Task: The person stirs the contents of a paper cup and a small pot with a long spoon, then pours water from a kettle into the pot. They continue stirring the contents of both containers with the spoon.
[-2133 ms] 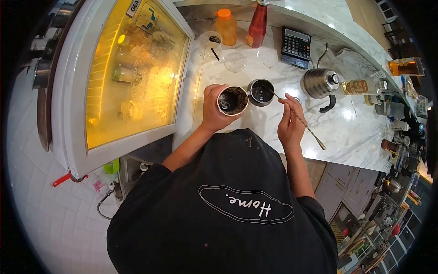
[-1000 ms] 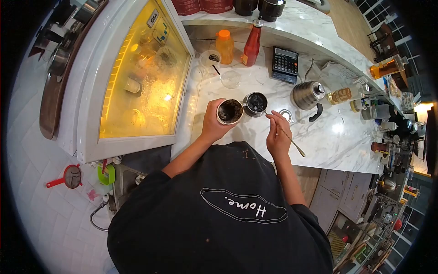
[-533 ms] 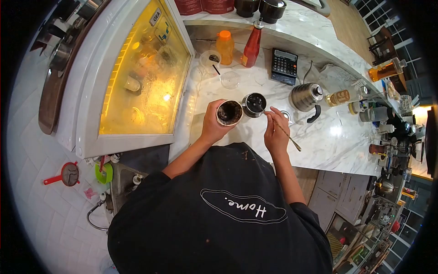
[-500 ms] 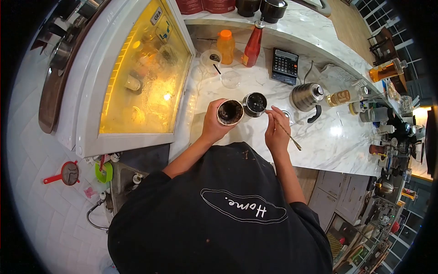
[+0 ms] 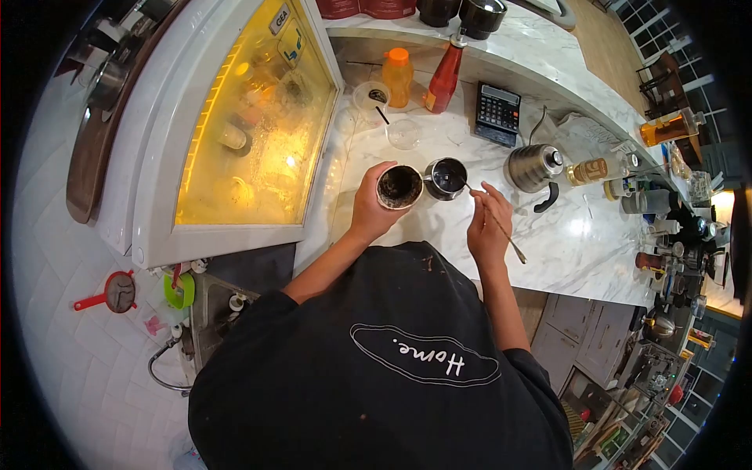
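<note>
My left hand (image 5: 371, 207) is wrapped round a cup (image 5: 399, 188) with dark residue on its inside, tilted so that its mouth shows. Right beside it stands a small metal pitcher (image 5: 447, 178) holding dark contents. My right hand (image 5: 491, 223) pinches a long thin spoon (image 5: 513, 243), whose upper end reaches the pitcher's right rim; its other end sticks out below the hand. A clear plastic lid (image 5: 403, 135) lies on the marble counter above the cup.
Behind stand an orange bottle (image 5: 398, 78), a red bottle (image 5: 444, 77) and a calculator (image 5: 497, 113). A steel kettle (image 5: 534, 168) is at the right. The lit glass-door fridge (image 5: 251, 133) borders the counter on the left. Below it is a sink (image 5: 211, 305).
My right hand has shifted slightly right with the spoon, away from the pitcher's middle. The whole view has moved a little to the right.
</note>
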